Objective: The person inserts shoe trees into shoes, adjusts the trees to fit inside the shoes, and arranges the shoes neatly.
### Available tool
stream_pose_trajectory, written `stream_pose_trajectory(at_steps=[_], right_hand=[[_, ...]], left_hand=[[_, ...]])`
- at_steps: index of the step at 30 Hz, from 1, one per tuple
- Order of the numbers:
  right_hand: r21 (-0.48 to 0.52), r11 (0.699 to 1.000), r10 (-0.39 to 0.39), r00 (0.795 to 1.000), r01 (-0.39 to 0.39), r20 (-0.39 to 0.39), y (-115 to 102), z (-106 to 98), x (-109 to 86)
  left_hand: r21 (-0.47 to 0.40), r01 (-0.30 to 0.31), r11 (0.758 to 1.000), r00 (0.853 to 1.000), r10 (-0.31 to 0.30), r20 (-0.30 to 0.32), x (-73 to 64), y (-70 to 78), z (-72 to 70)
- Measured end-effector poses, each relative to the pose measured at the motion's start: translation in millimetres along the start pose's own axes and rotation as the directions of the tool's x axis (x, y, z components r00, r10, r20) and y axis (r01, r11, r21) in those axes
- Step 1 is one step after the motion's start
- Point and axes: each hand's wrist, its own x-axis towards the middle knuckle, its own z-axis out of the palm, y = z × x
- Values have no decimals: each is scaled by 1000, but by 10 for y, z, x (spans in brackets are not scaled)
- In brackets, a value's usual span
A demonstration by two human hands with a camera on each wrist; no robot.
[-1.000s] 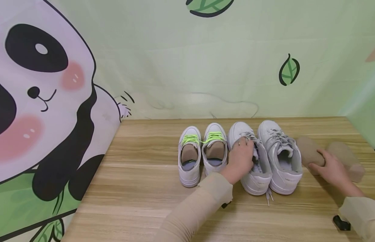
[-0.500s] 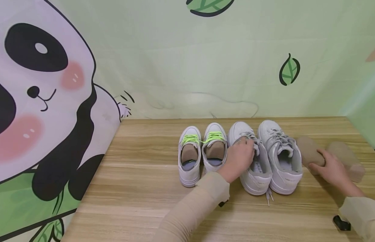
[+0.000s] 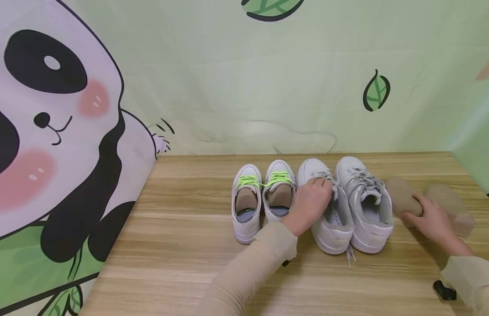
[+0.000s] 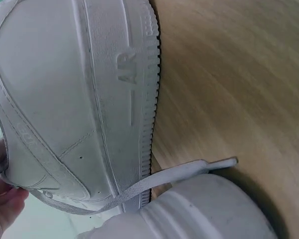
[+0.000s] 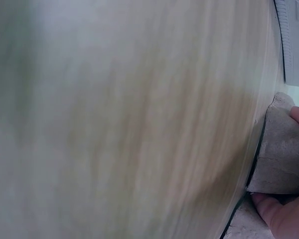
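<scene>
My left hand (image 3: 309, 199) is over the laces of the left large white sneaker (image 3: 334, 239). In the left wrist view, its fingers (image 4: 10, 206) pinch at the grey shoelace (image 4: 139, 188) where it leaves the upper. The second large white sneaker (image 3: 372, 235) stands close on the right. Beside that pair, my right hand (image 3: 435, 224) grips a brown moulded-paper shoe insert (image 3: 400, 195). The right wrist view has the fingers round this insert (image 5: 281, 159), low over the wood. A second brown insert (image 3: 449, 206) lies just right of it, partly behind the hand.
Left of my left hand stand two smaller white sneakers (image 3: 242, 228) with bright green laces and brown pieces inside. A wooden tabletop (image 3: 181, 245) carries everything. Behind it hangs a pale green cloth backdrop (image 3: 212, 79), with a panda (image 3: 98, 149) printed at the left.
My left hand has shifted slightly left and its wrist has drawn back a little, the fingers staying at the laces. The right hand and its insert have kept their place.
</scene>
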Motion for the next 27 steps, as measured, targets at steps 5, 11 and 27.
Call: stream_pose_trajectory(at_steps=[5, 11, 27], right_hand=[[4, 1000, -5, 1000, 5, -5, -3, -1, 13], [9, 1000, -11, 1000, 11, -9, -1, -2, 10], [5, 1000, -14, 1000, 14, -19, 3, -2, 7]], left_hand=[[-15, -26, 1000, 998, 27, 64, 42, -18, -57], [-35, -64, 997, 990, 68, 127, 86, -49, -100], [-39, -185, 982, 983, 184, -5, 29, -92, 17]])
